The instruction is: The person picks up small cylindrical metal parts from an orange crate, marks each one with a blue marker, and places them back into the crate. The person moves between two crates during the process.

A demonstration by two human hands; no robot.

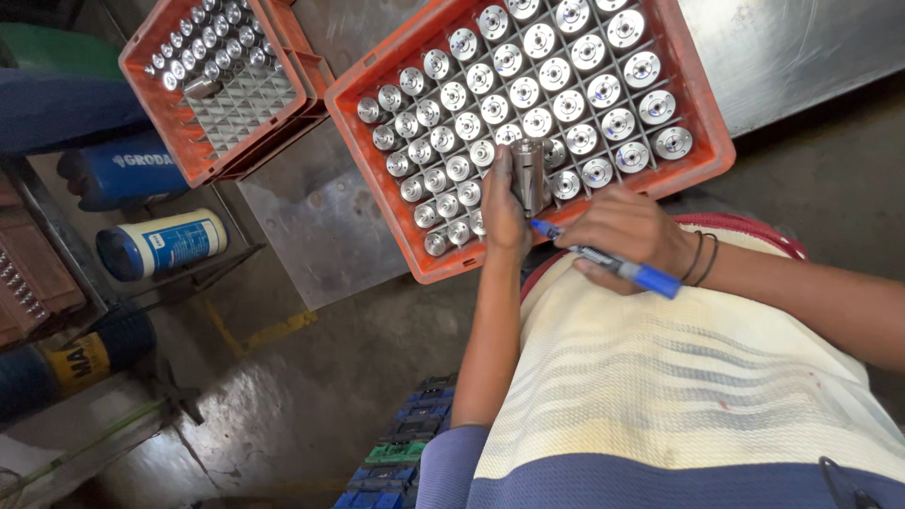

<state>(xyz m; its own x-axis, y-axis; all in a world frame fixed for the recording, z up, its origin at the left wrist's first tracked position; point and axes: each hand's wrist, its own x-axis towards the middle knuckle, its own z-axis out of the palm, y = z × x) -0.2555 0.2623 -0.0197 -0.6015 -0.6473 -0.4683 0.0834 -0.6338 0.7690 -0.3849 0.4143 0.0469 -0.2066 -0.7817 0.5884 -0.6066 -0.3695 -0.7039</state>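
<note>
Metal cylinder in left hand — blue marker in right hand — over orange crate.

The near crate lies on the counter just beyond the person's lap; in its compartments stand rows of metal cylinders; the left hand holds one cylinder over the crate's near edge, and the right hand, just right of it, holds a marker; a second crate sits far left, with cylinders in its far rows only; below it, left of the counter, a can lies on its side.
</note>
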